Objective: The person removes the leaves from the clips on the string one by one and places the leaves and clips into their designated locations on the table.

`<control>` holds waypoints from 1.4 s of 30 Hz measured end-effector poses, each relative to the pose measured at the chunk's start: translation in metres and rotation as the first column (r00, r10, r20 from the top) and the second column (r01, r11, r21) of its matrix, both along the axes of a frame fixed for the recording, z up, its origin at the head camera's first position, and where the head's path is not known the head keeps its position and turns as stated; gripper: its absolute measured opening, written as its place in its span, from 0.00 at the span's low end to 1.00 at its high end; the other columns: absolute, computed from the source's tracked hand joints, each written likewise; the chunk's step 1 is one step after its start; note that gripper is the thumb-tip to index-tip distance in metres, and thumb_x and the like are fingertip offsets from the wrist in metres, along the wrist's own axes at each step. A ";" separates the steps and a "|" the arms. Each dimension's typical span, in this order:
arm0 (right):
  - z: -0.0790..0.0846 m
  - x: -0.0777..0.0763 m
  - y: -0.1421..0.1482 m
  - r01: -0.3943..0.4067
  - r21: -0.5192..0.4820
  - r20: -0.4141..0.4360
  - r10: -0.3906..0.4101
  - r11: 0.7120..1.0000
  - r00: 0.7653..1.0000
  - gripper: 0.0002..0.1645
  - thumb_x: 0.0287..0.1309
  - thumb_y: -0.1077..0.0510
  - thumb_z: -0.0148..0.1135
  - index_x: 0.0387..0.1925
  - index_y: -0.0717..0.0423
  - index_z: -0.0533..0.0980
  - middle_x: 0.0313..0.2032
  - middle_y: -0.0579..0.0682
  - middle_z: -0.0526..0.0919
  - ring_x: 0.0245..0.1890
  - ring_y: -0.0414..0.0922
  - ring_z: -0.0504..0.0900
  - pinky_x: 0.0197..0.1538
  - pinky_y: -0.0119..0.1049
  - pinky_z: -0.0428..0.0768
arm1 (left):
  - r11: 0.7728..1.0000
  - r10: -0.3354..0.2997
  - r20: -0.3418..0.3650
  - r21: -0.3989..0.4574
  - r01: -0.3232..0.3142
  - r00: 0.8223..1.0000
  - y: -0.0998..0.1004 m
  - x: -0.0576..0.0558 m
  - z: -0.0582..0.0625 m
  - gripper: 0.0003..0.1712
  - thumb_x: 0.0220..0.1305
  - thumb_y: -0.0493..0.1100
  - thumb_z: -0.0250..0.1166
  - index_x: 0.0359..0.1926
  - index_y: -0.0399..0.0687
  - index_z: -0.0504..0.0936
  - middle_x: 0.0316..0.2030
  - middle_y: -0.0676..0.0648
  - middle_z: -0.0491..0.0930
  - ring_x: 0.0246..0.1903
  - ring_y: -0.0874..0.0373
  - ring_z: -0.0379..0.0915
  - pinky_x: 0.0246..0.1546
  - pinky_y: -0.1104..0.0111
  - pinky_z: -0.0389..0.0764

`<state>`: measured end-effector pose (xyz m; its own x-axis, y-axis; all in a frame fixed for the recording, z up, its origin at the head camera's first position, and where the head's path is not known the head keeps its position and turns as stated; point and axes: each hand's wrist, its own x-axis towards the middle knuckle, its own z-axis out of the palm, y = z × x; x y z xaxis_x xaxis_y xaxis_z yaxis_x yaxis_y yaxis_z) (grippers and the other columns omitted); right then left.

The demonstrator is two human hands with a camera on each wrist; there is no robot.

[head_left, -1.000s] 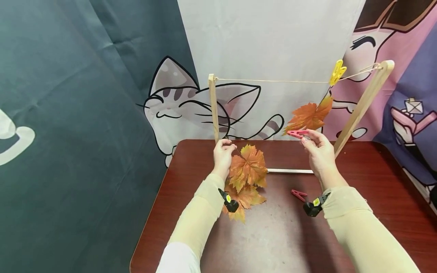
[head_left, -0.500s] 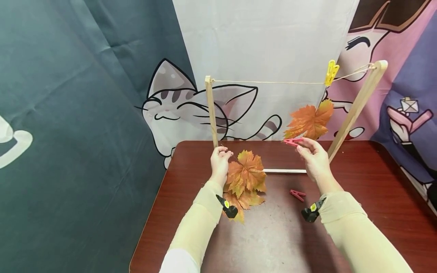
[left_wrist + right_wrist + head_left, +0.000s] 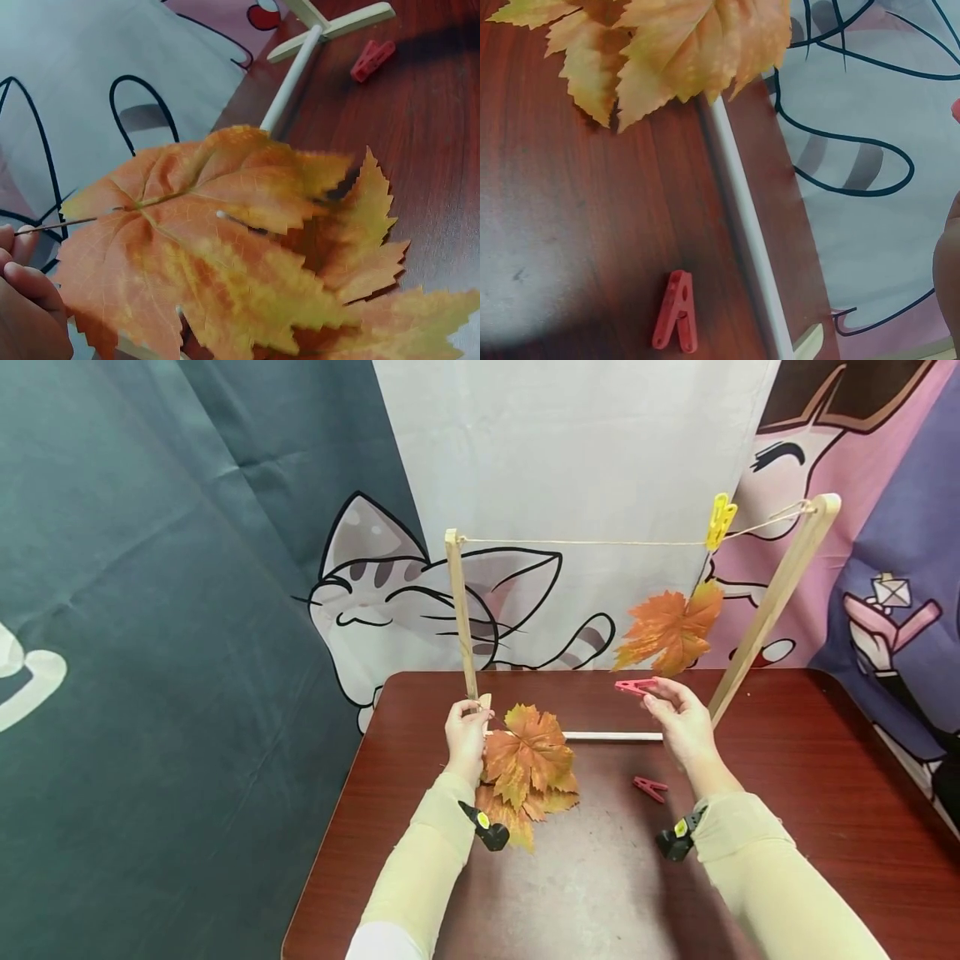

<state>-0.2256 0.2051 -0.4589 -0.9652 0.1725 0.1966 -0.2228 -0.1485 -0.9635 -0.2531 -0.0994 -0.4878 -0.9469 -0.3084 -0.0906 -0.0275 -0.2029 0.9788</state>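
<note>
My left hand [image 3: 467, 739] pinches the thin stem of an orange maple leaf [image 3: 527, 755], whose blade hangs to the right of the fingers. In the left wrist view the stem [image 3: 64, 225] runs from the fingertips into the leaf. Beneath it, more orange-yellow leaf [image 3: 510, 818] lies on the table. Thumb and fingers of my right hand [image 3: 682, 722] pinch a red clothespin [image 3: 633, 686], held level below a hanging maple leaf [image 3: 670, 628]. A yellow clothespin [image 3: 721, 522] holds that leaf by its stem on the string [image 3: 585, 542].
The string spans two wooden posts [image 3: 460, 610], joined low down by a white rod [image 3: 611, 737]. Another red clothespin [image 3: 649, 788] lies on the brown table [image 3: 600, 893]. A printed cloth backdrop [image 3: 585, 443] hangs behind the table.
Both hands have come lower and a little to the left in the head view, still holding the leaf and the red clothespin. The whole view has shifted slightly.
</note>
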 end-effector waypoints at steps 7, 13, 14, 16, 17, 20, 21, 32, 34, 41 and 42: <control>-0.007 0.005 0.001 0.059 0.103 0.049 -0.064 0.993 0.997 0.23 0.61 0.61 0.59 0.56 0.64 0.68 0.39 0.34 0.79 0.35 0.30 0.80 0.36 0.19 0.74 | 0.997 -0.008 0.026 0.076 0.006 1.000 -0.013 0.000 -0.009 0.10 0.59 0.34 0.61 0.40 0.46 0.71 0.35 0.39 0.81 0.06 0.63 0.51 0.07 0.74 0.55; -0.014 0.011 0.006 0.085 0.085 0.066 -0.090 0.993 0.994 0.17 0.61 0.65 0.58 0.52 0.59 0.71 0.37 0.34 0.79 0.33 0.29 0.80 0.30 0.21 0.72 | 0.996 0.020 0.040 0.089 -0.024 0.999 -0.021 0.004 -0.022 0.09 0.60 0.33 0.62 0.39 0.45 0.71 0.35 0.38 0.81 0.05 0.64 0.51 0.06 0.75 0.56; -0.015 0.012 0.007 0.080 0.067 0.072 -0.085 0.994 0.994 0.17 0.61 0.65 0.58 0.52 0.59 0.71 0.38 0.34 0.79 0.33 0.29 0.80 0.29 0.21 0.72 | 0.995 0.025 0.044 0.092 -0.029 0.999 -0.022 0.004 -0.025 0.09 0.59 0.33 0.62 0.39 0.44 0.71 0.35 0.38 0.81 0.05 0.65 0.51 0.06 0.75 0.56; -0.018 0.014 0.009 0.080 0.052 0.082 -0.084 0.995 0.993 0.18 0.61 0.65 0.58 0.53 0.62 0.71 0.37 0.35 0.79 0.32 0.29 0.80 0.28 0.22 0.71 | 0.994 0.033 0.054 0.101 -0.038 0.998 -0.024 0.005 -0.029 0.10 0.59 0.33 0.62 0.40 0.43 0.71 0.35 0.38 0.81 0.05 0.66 0.51 0.07 0.75 0.55; -0.019 0.015 0.009 0.083 0.057 0.091 -0.088 0.995 0.992 0.19 0.61 0.64 0.58 0.54 0.63 0.70 0.37 0.34 0.79 0.32 0.29 0.80 0.28 0.22 0.71 | 0.994 0.036 0.056 0.103 -0.042 0.998 -0.025 0.006 -0.031 0.10 0.59 0.33 0.62 0.41 0.42 0.71 0.35 0.39 0.81 0.05 0.66 0.51 0.07 0.75 0.55; -0.025 0.018 0.011 0.090 0.099 0.121 -0.102 0.991 0.987 0.25 0.61 0.62 0.59 0.57 0.69 0.67 0.37 0.32 0.79 0.32 0.28 0.78 0.29 0.21 0.71 | 0.991 0.049 0.072 0.122 -0.058 0.996 -0.027 0.008 -0.037 0.11 0.59 0.33 0.62 0.42 0.40 0.70 0.33 0.41 0.81 0.05 0.66 0.50 0.07 0.76 0.55; -0.027 0.018 0.012 0.094 0.122 0.126 -0.110 0.988 0.986 0.27 0.61 0.61 0.60 0.58 0.70 0.66 0.37 0.31 0.79 0.32 0.28 0.77 0.29 0.21 0.71 | 0.989 0.054 0.077 0.132 -0.064 0.996 -0.028 0.008 -0.039 0.11 0.59 0.33 0.61 0.42 0.40 0.70 0.33 0.41 0.81 0.06 0.66 0.50 0.06 0.76 0.55; -0.041 0.028 0.018 0.075 0.236 0.185 -0.121 0.969 0.975 0.31 0.62 0.56 0.59 0.61 0.68 0.63 0.37 0.26 0.76 0.36 0.25 0.75 0.34 0.20 0.72 | 0.967 0.125 0.130 0.208 -0.150 0.984 -0.030 0.016 -0.060 0.10 0.59 0.31 0.61 0.40 0.40 0.70 0.31 0.44 0.79 0.06 0.67 0.50 0.06 0.77 0.56; -0.044 0.029 0.018 0.080 0.248 0.193 -0.130 0.965 0.972 0.31 0.62 0.56 0.59 0.61 0.68 0.63 0.37 0.25 0.76 0.35 0.25 0.74 0.34 0.20 0.72 | 0.966 0.136 0.141 0.201 -0.163 0.981 -0.031 0.018 -0.065 0.09 0.59 0.31 0.60 0.39 0.41 0.70 0.31 0.44 0.79 0.06 0.66 0.51 0.07 0.77 0.57; -0.054 0.033 0.018 0.066 0.202 0.220 -0.111 0.977 0.969 0.30 0.61 0.57 0.60 0.60 0.68 0.65 0.36 0.24 0.77 0.35 0.26 0.74 0.31 0.22 0.70 | 0.966 0.191 0.161 0.143 -0.214 0.968 -0.037 0.024 -0.079 0.09 0.60 0.30 0.59 0.40 0.41 0.69 0.30 0.42 0.80 0.07 0.63 0.53 0.08 0.76 0.59; -0.056 0.034 0.018 0.063 0.187 0.227 -0.105 0.980 0.968 0.29 0.61 0.57 0.60 0.60 0.68 0.65 0.36 0.24 0.78 0.35 0.26 0.74 0.31 0.22 0.69 | 0.966 0.198 0.167 0.134 -0.221 0.966 -0.038 0.025 -0.080 0.09 0.60 0.30 0.59 0.40 0.40 0.69 0.31 0.42 0.80 0.07 0.64 0.54 0.08 0.76 0.59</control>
<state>-0.1919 0.2234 -0.5147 -0.9712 0.2383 0.0010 0.0083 0.0382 -0.9992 -0.2286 -0.1374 -0.5680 -0.8340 -0.4704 -0.2884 -0.1139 -0.3645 0.9242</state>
